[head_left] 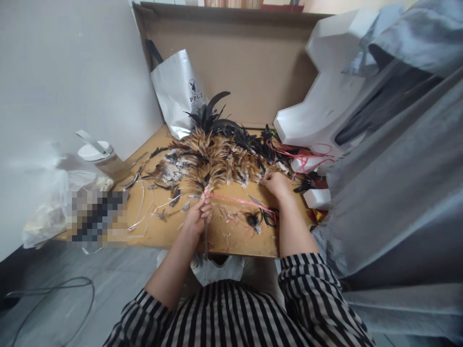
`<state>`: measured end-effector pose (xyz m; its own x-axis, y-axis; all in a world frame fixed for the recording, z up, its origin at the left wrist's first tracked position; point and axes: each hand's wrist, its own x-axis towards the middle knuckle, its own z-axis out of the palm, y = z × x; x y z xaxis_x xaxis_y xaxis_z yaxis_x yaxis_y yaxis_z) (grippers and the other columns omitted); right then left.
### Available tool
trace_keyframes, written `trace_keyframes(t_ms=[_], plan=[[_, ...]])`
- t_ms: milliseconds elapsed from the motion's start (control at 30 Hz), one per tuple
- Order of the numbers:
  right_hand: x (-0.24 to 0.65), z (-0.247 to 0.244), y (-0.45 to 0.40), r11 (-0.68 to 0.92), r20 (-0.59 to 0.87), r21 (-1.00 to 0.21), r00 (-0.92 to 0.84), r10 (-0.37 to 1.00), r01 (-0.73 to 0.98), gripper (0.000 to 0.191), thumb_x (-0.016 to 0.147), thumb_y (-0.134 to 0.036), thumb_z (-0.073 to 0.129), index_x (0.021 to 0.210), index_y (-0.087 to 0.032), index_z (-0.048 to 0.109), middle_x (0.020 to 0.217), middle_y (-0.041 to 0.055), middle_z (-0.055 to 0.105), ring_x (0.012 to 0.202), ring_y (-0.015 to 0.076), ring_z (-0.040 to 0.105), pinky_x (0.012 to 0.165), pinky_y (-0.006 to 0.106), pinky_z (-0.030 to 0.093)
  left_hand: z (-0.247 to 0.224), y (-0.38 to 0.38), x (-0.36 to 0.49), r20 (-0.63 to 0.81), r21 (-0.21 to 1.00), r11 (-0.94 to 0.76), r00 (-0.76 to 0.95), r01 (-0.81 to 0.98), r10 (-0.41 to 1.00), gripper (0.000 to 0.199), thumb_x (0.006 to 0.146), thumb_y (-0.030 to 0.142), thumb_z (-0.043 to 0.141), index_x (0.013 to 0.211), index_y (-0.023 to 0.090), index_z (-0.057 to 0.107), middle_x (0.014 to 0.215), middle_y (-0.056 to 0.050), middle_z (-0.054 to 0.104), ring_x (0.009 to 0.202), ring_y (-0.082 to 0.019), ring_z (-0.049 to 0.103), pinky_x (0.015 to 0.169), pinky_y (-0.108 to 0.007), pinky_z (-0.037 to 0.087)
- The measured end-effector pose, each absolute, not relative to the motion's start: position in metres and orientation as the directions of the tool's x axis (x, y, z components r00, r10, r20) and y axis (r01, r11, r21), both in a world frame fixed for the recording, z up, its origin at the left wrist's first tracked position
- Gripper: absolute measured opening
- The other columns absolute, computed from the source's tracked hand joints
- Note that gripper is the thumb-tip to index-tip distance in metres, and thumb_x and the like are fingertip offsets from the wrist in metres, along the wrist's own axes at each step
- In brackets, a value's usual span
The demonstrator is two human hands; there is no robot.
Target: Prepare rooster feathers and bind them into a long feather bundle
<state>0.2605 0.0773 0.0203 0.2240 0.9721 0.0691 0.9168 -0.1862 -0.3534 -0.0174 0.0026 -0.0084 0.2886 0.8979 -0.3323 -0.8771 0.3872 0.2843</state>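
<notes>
Feathers (202, 156) fan over the table (237, 245) from the stick (206, 238) your left hand (198, 215) clasps and partly hides — your right hand (276, 185) is at loose plumes (248, 166) — whether pinching any, I cannot tell.

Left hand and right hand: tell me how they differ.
The left hand is wrapped around the stick of the feather bundle; the right hand has bent fingers beside the loose feathers, its grip unclear. The left hand is nearer the table's front edge; the right hand reaches farther in. Both are bare.
</notes>
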Motion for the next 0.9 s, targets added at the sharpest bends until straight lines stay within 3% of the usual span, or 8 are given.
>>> trace_keyframes(t_ms=[233, 367, 533, 633, 700, 767, 833, 900], plan=[[0.244, 0.008, 0.078, -0.202, 0.093, -0.226, 0.227, 0.969, 0.953, 0.027, 0.073, -0.023, 0.05, 0.09, -0.015, 0.07, 0.094, 0.0159, 0.067, 0.088, 0.0236, 0.062, 0.076, 0.029, 0.042, -0.005, 0.003, -0.016, -0.356, 0.298, 0.392, 0.279, -0.87, 0.892, 0.015, 0.089, 0.012, 0.036, 0.081, 0.012, 0.047, 0.06, 0.004, 0.039, 0.037, 0.0, 0.032, 0.029, -0.008, 0.02], [0.242, 0.004, 0.079, -0.179, 0.139, -0.213, 0.211, 0.967, 0.961, 0.029, 0.073, -0.02, 0.048, 0.094, -0.015, 0.067, 0.098, 0.0156, 0.066, 0.09, 0.0235, 0.061, 0.078, 0.03, 0.042, -0.004, 0.002, -0.015, -0.351, 0.303, 0.389, 0.277, -0.87, 0.894, 0.014, 0.089, 0.011, 0.035, 0.082, 0.013, 0.047, 0.06, 0.004, 0.039, 0.037, 0.0, 0.032, 0.029, -0.008, 0.02], [0.249, 0.001, 0.08, -0.157, 0.205, -0.276, 0.218, 0.954, 0.948, 0.023, 0.073, -0.02, 0.048, 0.083, -0.014, 0.068, 0.089, 0.016, 0.067, 0.083, 0.0221, 0.062, 0.074, 0.029, 0.042, -0.003, 0.001, -0.014, -0.355, 0.309, 0.386, 0.271, -0.869, 0.895, 0.012, 0.089, 0.012, 0.037, 0.081, 0.013, 0.047, 0.059, 0.004, 0.039, 0.037, 0.0, 0.031, 0.029, -0.008, 0.019], [0.255, -0.001, 0.081, -0.123, 0.256, -0.464, 0.266, 0.93, 0.877, 0.019, 0.071, -0.024, 0.049, 0.074, -0.014, 0.065, 0.078, 0.0123, 0.068, 0.073, 0.0195, 0.061, 0.068, 0.027, 0.043, -0.003, 0.001, -0.014, -0.358, 0.317, 0.383, 0.264, -0.868, 0.895, 0.01, 0.088, 0.012, 0.04, 0.081, 0.013, 0.046, 0.059, 0.004, 0.039, 0.037, 0.0, 0.03, 0.029, -0.008, 0.019], [0.257, -0.001, 0.082, -0.067, 0.217, -0.689, 0.294, 0.931, 0.721, 0.016, 0.069, -0.026, 0.05, 0.069, -0.014, 0.061, 0.067, 0.0076, 0.065, 0.063, 0.0163, 0.058, 0.059, 0.024, 0.043, -0.003, 0.002, -0.014, -0.352, 0.32, 0.384, 0.267, -0.866, 0.897, 0.011, 0.089, 0.013, 0.039, 0.08, 0.013, 0.046, 0.059, 0.004, 0.04, 0.037, 0.0, 0.03, 0.029, -0.008, 0.019], [0.256, 0.001, 0.081, -0.035, 0.101, -0.904, 0.293, 0.951, 0.426, 0.014, 0.066, -0.027, 0.054, 0.07, -0.015, 0.057, 0.059, 0.0029, 0.061, 0.053, 0.0127, 0.054, 0.05, 0.021, 0.041, -0.004, 0.002, -0.014, -0.347, 0.319, 0.384, 0.27, -0.866, 0.898, 0.012, 0.089, 0.012, 0.039, 0.08, 0.013, 0.046, 0.06, 0.004, 0.041, 0.037, 0.0, 0.03, 0.029, -0.008, 0.019], [0.253, 0.005, 0.079, -0.041, -0.018, -0.995, 0.228, 0.973, 0.096, 0.018, 0.062, -0.027, 0.061, 0.074, -0.016, 0.053, 0.059, 0.0002, 0.06, 0.049, 0.0097, 0.052, 0.045, 0.019, 0.039, -0.006, 0.002, -0.014, -0.343, 0.314, 0.383, 0.273, -0.869, 0.899, 0.013, 0.089, 0.011, 0.037, 0.08, 0.013, 0.046, 0.06, 0.004, 0.042, 0.037, 0.0, 0.031, 0.029, -0.008, 0.02], [0.25, 0.011, 0.075, -0.07, -0.086, -0.991, 0.137, 0.987, -0.118, 0.025, 0.058, -0.024, 0.067, 0.076, -0.017, 0.05, 0.066, -0.0002, 0.063, 0.049, 0.0079, 0.054, 0.044, 0.017, 0.04, -0.006, 0.002, -0.014, -0.336, 0.309, 0.379, 0.273, -0.872, 0.901, 0.015, 0.089, 0.011, 0.035, 0.081, 0.012, 0.046, 0.06, 0.003, 0.042, 0.037, 0.0, 0.032, 0.029, -0.008, 0.021]])
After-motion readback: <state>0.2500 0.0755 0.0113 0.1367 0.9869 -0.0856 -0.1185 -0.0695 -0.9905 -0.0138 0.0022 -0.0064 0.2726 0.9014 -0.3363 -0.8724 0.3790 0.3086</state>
